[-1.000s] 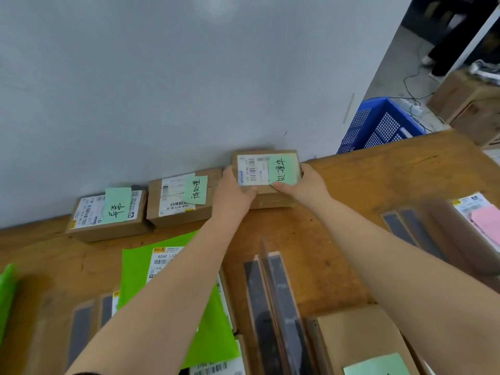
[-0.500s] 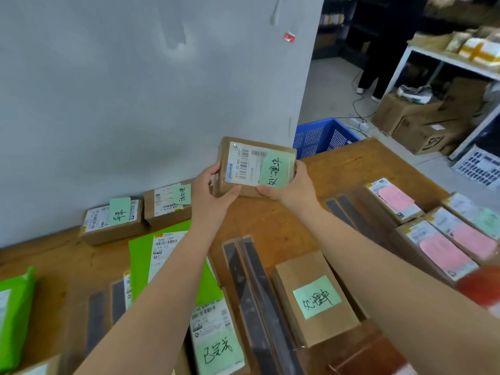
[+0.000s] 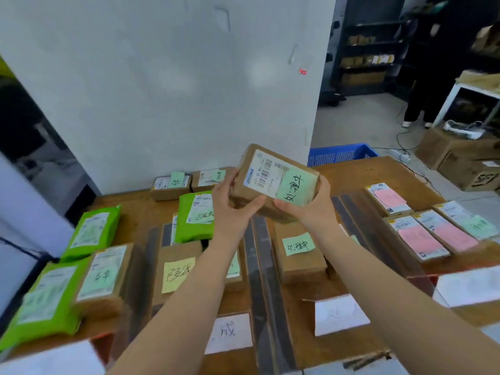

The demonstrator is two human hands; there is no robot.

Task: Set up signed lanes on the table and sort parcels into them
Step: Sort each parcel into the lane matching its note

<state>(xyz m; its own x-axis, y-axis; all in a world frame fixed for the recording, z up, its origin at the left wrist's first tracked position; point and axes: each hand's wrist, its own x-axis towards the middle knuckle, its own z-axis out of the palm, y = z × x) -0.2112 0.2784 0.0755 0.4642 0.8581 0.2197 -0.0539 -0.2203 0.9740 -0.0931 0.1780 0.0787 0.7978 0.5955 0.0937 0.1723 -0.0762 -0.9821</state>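
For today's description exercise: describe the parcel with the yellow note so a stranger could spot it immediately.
Start at the wooden table against the white wall. Near its front edge, left of the dark divider strips, stands a row of brown cardboard boxes. The parcel with the yellow note is the only one carrying a yellow sticky note; its neighbours wear green ones.

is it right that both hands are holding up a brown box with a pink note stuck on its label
Not quite. The head view shows the left hand and right hand holding up the brown box, but the note on its label is green, not pink. Pink notes sit only on boxes lying at the table's right side.
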